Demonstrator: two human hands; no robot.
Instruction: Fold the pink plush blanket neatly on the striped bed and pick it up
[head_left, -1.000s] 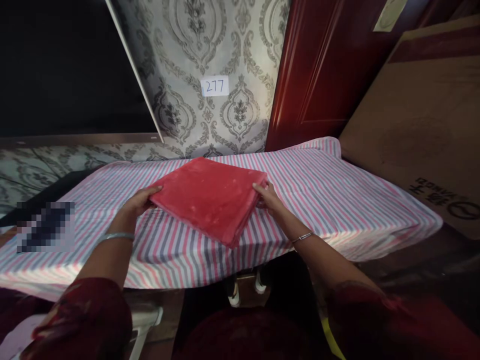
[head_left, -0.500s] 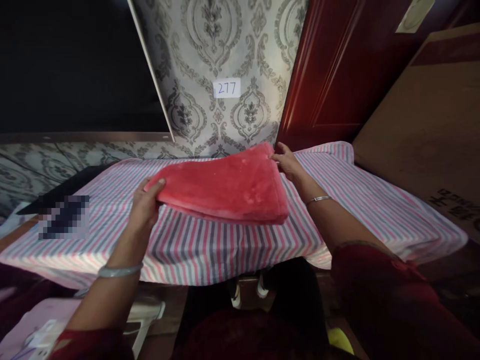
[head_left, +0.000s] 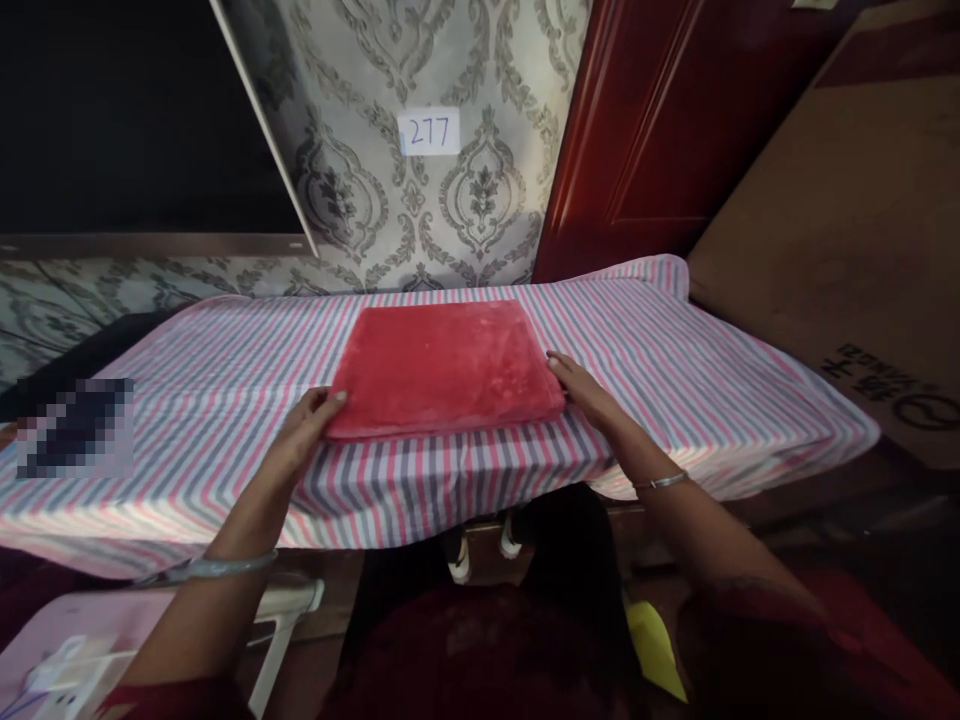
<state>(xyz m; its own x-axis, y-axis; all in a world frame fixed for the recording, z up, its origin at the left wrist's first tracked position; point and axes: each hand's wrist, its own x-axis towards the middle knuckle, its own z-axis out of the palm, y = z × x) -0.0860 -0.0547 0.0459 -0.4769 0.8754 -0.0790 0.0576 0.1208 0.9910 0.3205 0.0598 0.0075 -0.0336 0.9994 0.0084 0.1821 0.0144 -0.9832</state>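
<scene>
A folded red fleece cloth [head_left: 444, 368] lies flat and square on the striped table cover [head_left: 240, 400], near the front edge. My left hand [head_left: 309, 425] rests at the cloth's near left corner, fingertips touching it. At the near right corner my right hand [head_left: 583, 386] lies against the cloth's edge. Neither hand lifts the cloth; the fingers look relaxed and spread on the striped cover.
A patterned wall with a paper label reading 277 [head_left: 428, 131] stands behind the table. A dark red door [head_left: 637, 130] is at the back right, a large cardboard box [head_left: 847, 230] leans at the right. A blurred dark object [head_left: 73, 425] lies at the left.
The cloth was held tilted in the air and turned; now it lies flat and squared on the cover, with both hands at its near corners.
</scene>
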